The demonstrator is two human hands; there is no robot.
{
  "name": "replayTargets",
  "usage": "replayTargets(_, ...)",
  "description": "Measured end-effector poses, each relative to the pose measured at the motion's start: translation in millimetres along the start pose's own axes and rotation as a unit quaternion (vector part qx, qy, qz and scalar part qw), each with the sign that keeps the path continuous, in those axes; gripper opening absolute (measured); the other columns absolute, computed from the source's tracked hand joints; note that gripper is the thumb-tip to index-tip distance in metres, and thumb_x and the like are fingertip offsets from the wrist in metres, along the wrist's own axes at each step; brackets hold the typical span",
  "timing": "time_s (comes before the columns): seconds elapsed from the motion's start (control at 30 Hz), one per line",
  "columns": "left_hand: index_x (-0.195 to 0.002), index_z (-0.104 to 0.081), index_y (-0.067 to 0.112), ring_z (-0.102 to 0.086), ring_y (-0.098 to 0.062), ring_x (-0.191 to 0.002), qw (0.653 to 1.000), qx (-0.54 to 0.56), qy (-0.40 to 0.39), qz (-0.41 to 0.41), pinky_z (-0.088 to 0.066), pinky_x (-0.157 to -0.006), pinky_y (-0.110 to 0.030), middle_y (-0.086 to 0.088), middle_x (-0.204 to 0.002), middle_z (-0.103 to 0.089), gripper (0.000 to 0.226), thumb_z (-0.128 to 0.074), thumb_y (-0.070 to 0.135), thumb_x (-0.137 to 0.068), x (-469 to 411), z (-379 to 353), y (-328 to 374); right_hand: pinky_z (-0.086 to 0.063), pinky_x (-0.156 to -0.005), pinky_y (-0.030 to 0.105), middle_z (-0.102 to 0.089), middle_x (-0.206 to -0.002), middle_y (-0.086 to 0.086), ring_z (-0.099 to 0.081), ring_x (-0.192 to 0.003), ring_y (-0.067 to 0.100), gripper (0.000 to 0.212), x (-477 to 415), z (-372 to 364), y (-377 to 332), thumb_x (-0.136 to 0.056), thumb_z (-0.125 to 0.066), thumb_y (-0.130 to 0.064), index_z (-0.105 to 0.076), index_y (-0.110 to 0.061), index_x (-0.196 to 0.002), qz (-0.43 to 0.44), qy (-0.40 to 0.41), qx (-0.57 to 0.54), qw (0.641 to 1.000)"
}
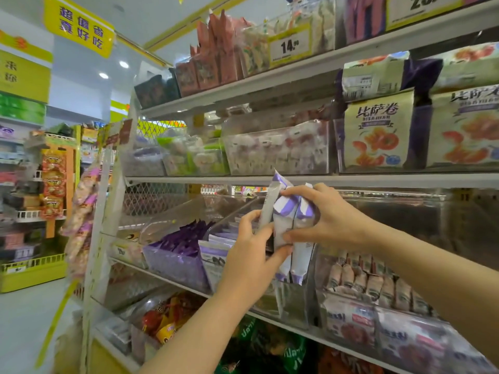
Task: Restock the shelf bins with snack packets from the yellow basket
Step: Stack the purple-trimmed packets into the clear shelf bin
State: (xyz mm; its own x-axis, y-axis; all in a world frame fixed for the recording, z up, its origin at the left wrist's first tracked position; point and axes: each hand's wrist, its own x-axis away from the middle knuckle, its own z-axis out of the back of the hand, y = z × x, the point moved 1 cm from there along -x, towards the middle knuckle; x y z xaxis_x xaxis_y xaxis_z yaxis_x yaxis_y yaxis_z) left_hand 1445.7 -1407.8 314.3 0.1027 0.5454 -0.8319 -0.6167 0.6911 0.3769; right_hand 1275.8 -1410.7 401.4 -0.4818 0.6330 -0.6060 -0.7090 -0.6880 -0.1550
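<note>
Two bare forearms reach in closest to the lens, one rising from 6 o'clock and the other from 4 o'clock, and they meet just off the middle of the view. The left grip (251,255) is curled round the left edge of a bundle of snack packets (301,255), its fingers wrapping the outermost grey-white packet and its thumb tucked under the front. The right grip (329,220) clasps the same bundle from the 3 o'clock side, with fingers hooked over the top of the packets and the thumb pressed on their face. The packets are white with purple ends and stand upright, pressed together and held in the air between both hands.

Directly behind and below the bundle sits a clear shelf bin (216,276) that holds flat packets in the same white and purple. At 9 o'clock of it, touching side by side, a second clear bin (175,268) is packed with darker purple packets. At 3 o'clock of the hands a third bin (372,284) carries rows of beige packets standing on end.

One shelf rail (378,180) runs across just above the hands. Above it, toward 2 o'clock, stand large bags printed with orange rings (378,136). Near 12 o'clock a yellow price tag (290,45) reads 14.90. At 10 o'clock a yellow sign (79,28) hangs from the ceiling.
</note>
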Motion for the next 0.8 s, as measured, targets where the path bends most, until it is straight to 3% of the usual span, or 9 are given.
replayTargets(0.1,-0.119,-0.055,0.042,-0.039,0.002,-0.103,1.000,-0.011,0.000,0.012,-0.044,-0.083,-0.028,0.034,-0.119,-0.018,0.034,-0.059,0.050,-0.086,-2,1,-4,-0.035,-0.082,0.009,-0.044,-0.119,-0.009,-0.046,-0.105,0.000,0.067,-6,-7,1,-0.065,-0.082,-0.049,-0.042,-0.055,-0.118,0.009,0.002,-0.085,0.996)
replayTargets(0.2,-0.122,-0.054,0.042,-0.042,-0.005,-0.111,1.000,-0.010,-0.015,0.023,-0.044,-0.087,-0.031,0.032,-0.124,-0.020,0.037,-0.058,0.052,-0.087,-4,3,-6,-0.038,-0.081,0.013,-0.049,-0.114,-0.011,-0.048,-0.103,0.000,0.057,-10,-15,-1,-0.064,-0.082,-0.046,-0.049,-0.050,-0.109,0.018,0.041,-0.115,0.992)
replayTargets(0.3,-0.130,-0.047,0.046,-0.041,-0.008,-0.119,0.999,0.004,-0.028,0.028,-0.043,-0.093,-0.032,0.026,-0.134,-0.022,0.044,-0.059,0.050,-0.087,-5,6,-10,-0.042,-0.063,0.008,-0.057,-0.096,-0.013,-0.054,-0.080,-0.005,0.046,-16,-15,-4,-0.062,-0.083,-0.037,-0.057,-0.038,-0.100,0.010,0.093,-0.123,0.988)
replayTargets(0.37,-0.139,-0.040,0.043,-0.038,-0.001,-0.120,0.999,0.018,-0.019,0.039,-0.039,-0.092,-0.020,0.023,-0.136,-0.022,0.054,-0.059,0.047,-0.088,-3,8,-15,-0.040,-0.049,0.008,-0.062,-0.081,-0.010,-0.054,-0.062,-0.004,0.039,-22,-10,-5,-0.063,-0.083,-0.033,-0.059,-0.030,-0.094,-0.007,0.102,-0.125,0.987)
replayTargets(0.47,-0.143,-0.033,0.040,-0.026,0.020,-0.112,0.998,0.041,0.030,0.047,-0.030,-0.083,0.003,0.022,-0.132,-0.023,0.059,-0.060,0.037,-0.091,4,11,-24,-0.041,-0.044,0.012,-0.065,-0.077,-0.007,-0.055,-0.055,-0.002,0.036,-30,0,-7,-0.064,-0.082,-0.034,-0.058,-0.026,-0.089,-0.029,0.068,-0.117,0.990)
replayTargets(0.6,-0.137,-0.031,0.046,-0.024,0.013,-0.119,0.994,0.037,0.095,0.044,-0.038,-0.098,-0.018,0.017,-0.138,-0.024,0.054,-0.057,0.028,-0.094,10,13,-28,-0.045,-0.045,0.016,-0.065,-0.077,-0.009,-0.058,-0.058,0.001,0.035,-43,5,-15,-0.064,-0.080,-0.039,-0.057,-0.028,-0.087,-0.057,0.006,-0.075,0.995)
replayTargets(0.63,-0.140,-0.032,0.043,-0.024,0.012,-0.119,0.994,0.034,0.095,0.046,-0.038,-0.097,-0.018,0.016,-0.140,-0.024,0.055,-0.058,0.029,-0.093,11,13,-28,-0.047,-0.047,0.018,-0.065,-0.078,-0.009,-0.060,-0.061,0.002,0.034,-47,4,-18,-0.064,-0.079,-0.041,-0.057,-0.028,-0.087,-0.070,-0.015,-0.050,0.996)
replayTargets(0.73,-0.141,-0.036,0.039,-0.027,0.017,-0.113,0.996,0.030,0.071,0.037,-0.032,-0.085,0.001,0.017,-0.137,-0.023,0.061,-0.065,0.030,-0.088,8,9,-28,-0.046,-0.051,0.023,-0.060,-0.084,-0.008,-0.057,-0.071,0.007,0.037,-57,-4,-22,-0.064,-0.076,-0.044,-0.052,-0.026,-0.087,-0.079,-0.070,0.057,0.993)
replayTargets(0.8,-0.139,-0.038,0.042,-0.029,0.012,-0.115,0.998,0.017,0.049,0.033,-0.031,-0.084,0.002,0.017,-0.137,-0.021,0.063,-0.069,0.030,-0.085,7,3,-29,-0.042,-0.051,0.025,-0.059,-0.083,-0.007,-0.055,-0.070,0.007,0.034,-60,-15,-23,-0.064,-0.075,-0.045,-0.052,-0.028,-0.083,-0.069,-0.090,0.109,0.988)
